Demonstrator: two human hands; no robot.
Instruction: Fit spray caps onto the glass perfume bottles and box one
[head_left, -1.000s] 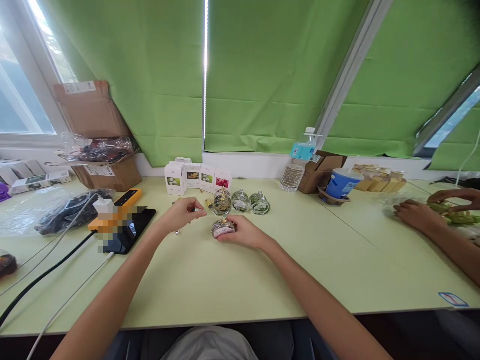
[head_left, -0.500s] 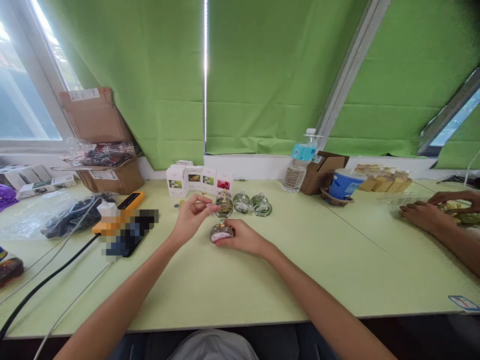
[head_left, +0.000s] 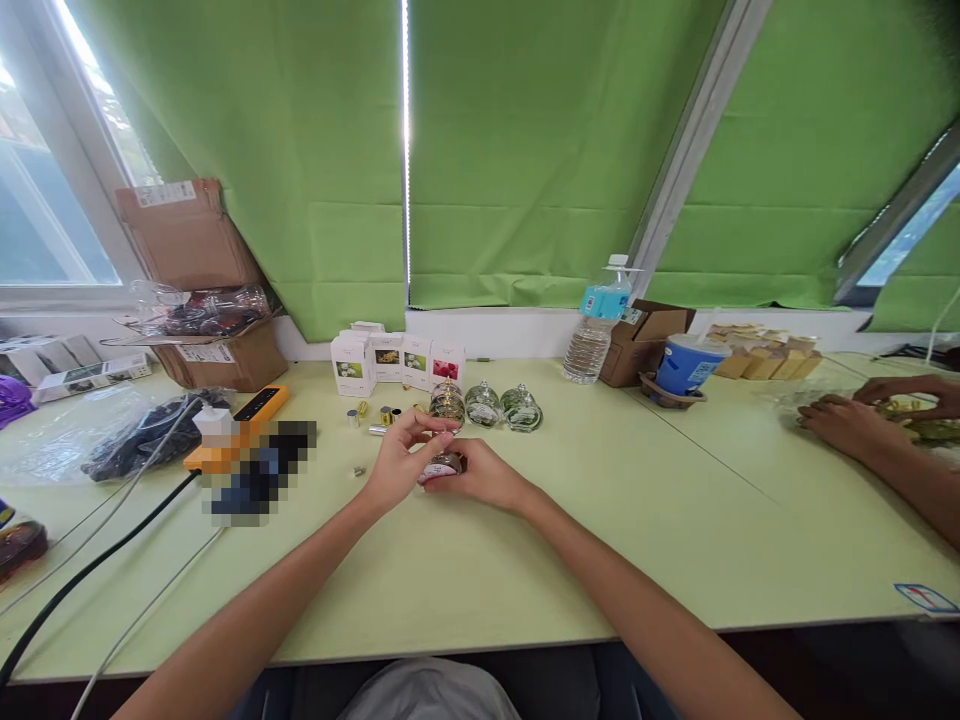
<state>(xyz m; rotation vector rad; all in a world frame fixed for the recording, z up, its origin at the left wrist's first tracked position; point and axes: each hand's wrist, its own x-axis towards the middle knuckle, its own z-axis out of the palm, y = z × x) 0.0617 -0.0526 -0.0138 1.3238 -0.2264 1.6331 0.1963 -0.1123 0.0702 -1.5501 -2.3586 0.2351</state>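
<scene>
My right hand (head_left: 487,475) grips a small round glass perfume bottle (head_left: 441,467) with a pale label, upright at the table. Over its top, my left hand (head_left: 405,455) has thumb and fingers pinched together; they cover the neck, and what is between them is hidden. Just behind stands a dark-toned perfume bottle (head_left: 448,400) with a gold top. Beside it are two greenish perfume bottles, one in the middle (head_left: 483,405) and one on the right (head_left: 522,410). Several small metal caps (head_left: 385,415) lie left of them, and a tiny metal piece (head_left: 359,471) lies nearer me.
White boxes with flower pictures (head_left: 352,368) stand behind the bottles. At left are a yellow power strip (head_left: 261,402), cables and a carton (head_left: 217,355). A water bottle (head_left: 589,345) and blue cup (head_left: 686,365) stand right. Another person's hands (head_left: 847,425) work at far right.
My left hand has moved right and down, from beside the bottle's top onto it. Metal caps that it covered now show. My right hand keeps its hold on the perfume bottle.
</scene>
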